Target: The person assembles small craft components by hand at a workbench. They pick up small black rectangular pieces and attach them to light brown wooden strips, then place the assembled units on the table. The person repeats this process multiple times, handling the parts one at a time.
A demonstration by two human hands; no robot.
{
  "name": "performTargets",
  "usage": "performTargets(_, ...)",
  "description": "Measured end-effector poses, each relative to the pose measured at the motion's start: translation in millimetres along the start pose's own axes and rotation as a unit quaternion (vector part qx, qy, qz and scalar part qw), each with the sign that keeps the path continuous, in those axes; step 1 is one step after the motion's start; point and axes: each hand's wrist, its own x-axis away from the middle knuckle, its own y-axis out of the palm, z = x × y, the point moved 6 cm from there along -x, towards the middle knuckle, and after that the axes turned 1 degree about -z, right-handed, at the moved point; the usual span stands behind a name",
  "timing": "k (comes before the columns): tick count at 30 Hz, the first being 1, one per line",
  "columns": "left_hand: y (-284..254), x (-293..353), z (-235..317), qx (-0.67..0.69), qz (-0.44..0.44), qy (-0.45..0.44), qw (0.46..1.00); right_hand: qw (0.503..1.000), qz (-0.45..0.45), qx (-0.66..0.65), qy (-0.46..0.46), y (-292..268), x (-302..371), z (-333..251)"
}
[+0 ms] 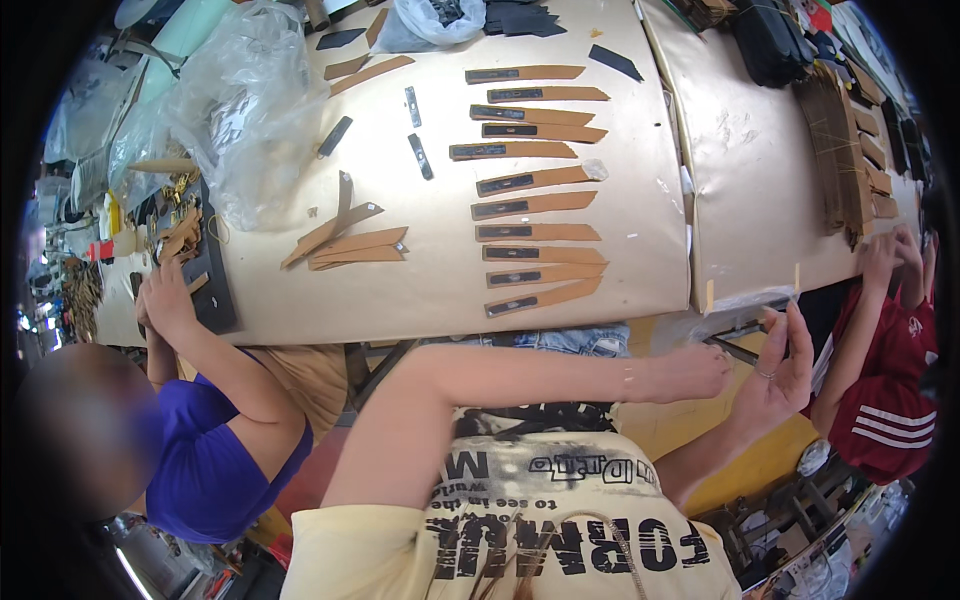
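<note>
Reaching across my body to the right, my left hand [688, 372] is curled closed below the table's front edge; what it holds, if anything, is hidden. Close by, my right hand [785, 358] is raised with thumb and fingers pinched together, and anything between the tips is too small to name. The fingertips are beside a clear plastic bag [745, 299] fixed along the table edge with strips of tan tape [710, 297]. Left of my hands, a column of tan strips [560, 204] lies on the table, each with a dark rectangular piece [515, 182] at its left end.
Loose tan strips [345, 247] and small dark pieces [420, 157] lie further left, near crumpled clear plastic [245, 110]. A person in blue [225, 450] works at the left. Another in red [890, 385] sits at the right, near stacked brown strips [835, 150].
</note>
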Motion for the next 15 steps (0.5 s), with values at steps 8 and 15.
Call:
performTargets(8, -167, 228, -29, -0.088, 0.299, -0.382, 0.87, 0.941, -0.329, 0.016, -0.072, 112, 26, -26)
performTargets(15, -151, 227, -23, -0.223, 0.263, -0.316, 0.884, 0.881, -0.401, 0.131, -0.217, 157, 66, -28)
